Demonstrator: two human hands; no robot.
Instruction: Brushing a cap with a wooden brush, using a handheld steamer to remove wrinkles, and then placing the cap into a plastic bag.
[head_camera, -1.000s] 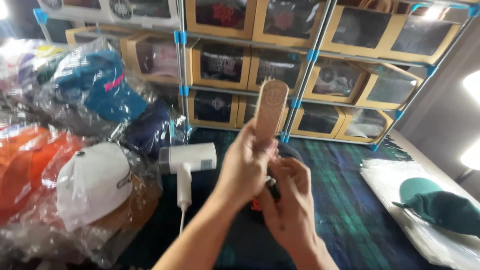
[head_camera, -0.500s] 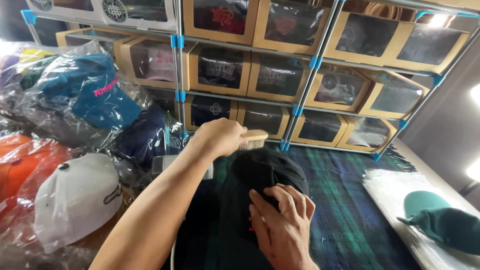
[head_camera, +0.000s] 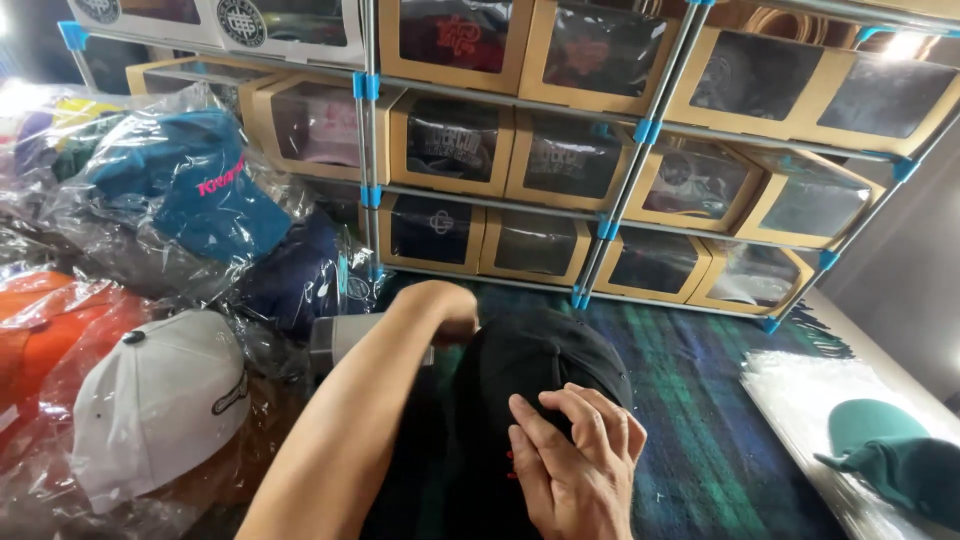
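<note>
Since prev. frame, left hand (head_camera: 445, 312) has dropped lower behind black cap (head_camera: 540, 365); brush no longer visible. Left to right: white cap (head_camera: 150, 405) in plastic, white handheld device (head_camera: 340, 340), left hand curled shut, contents can't tell. Black cap sits centre on plaid cloth (head_camera: 700, 420). Right hand (head_camera: 575, 460) pressed flat on cap, fingers together.

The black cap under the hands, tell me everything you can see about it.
The black cap is dark, fabric-looking, with a rounded crown facing up and away from the camera. It lies on the green and navy plaid cloth, in front of the shelf of windowed boxes. The right hand presses flat on its near side, where a bit of red shows by the fingers. The left hand rests at its far left edge, fingers curled. Its brim is hidden.
</note>
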